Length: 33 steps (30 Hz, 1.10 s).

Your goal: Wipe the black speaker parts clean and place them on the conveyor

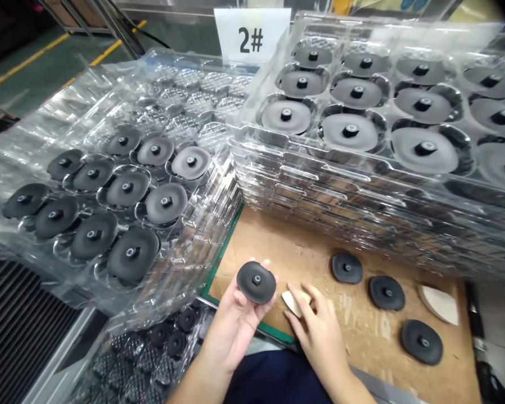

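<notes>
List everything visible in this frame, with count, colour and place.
Held disc: one, black, centre hub, in left fingertips.
Loose discs: three, black, on the board right of the hands.
Brown board: one, in front of the person.
Left tray: one, clear plastic, eleven black discs inside.
Tray stack: clear, right; twelve discs visible in the top tray.
Lower tray: clear, small black parts, under the left tray.
Pale wedge: one, off-white, in right fingers.
Second wedge: one, off-white, at the board's right edge.
Sign: one, white, reads 2#, rear.
Left hand: holds the disc.
Right hand: holds the wedge.
</notes>
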Each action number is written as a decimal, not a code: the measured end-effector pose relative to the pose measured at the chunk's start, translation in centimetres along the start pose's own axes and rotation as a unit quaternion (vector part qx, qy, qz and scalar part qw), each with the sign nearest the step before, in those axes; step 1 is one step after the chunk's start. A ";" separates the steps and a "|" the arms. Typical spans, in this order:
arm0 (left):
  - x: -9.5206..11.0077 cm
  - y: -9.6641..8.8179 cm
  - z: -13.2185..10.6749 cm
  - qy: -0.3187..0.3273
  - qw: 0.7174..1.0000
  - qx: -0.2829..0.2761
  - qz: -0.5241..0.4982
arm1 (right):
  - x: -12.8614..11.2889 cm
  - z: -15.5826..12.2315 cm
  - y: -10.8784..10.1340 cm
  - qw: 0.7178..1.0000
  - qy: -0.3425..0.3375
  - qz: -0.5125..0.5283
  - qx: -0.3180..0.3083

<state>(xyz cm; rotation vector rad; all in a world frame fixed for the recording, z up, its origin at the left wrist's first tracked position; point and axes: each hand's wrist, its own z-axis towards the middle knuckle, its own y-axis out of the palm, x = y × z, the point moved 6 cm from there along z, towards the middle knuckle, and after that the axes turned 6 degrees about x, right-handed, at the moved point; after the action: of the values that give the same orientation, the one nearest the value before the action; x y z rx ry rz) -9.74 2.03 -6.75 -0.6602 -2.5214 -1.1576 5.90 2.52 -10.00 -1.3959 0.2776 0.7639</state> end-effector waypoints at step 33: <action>-1.2 2.6 -1.2 0.058 0.996 0.060 -0.015 | -6.8 6.2 -8.4 0.985 -0.096 0.127 0.063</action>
<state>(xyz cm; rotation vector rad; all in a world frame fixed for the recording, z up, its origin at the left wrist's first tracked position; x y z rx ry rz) -7.31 2.27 -4.80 -0.5114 -2.4866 -1.0132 4.58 6.39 1.79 -1.1698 0.3512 1.0661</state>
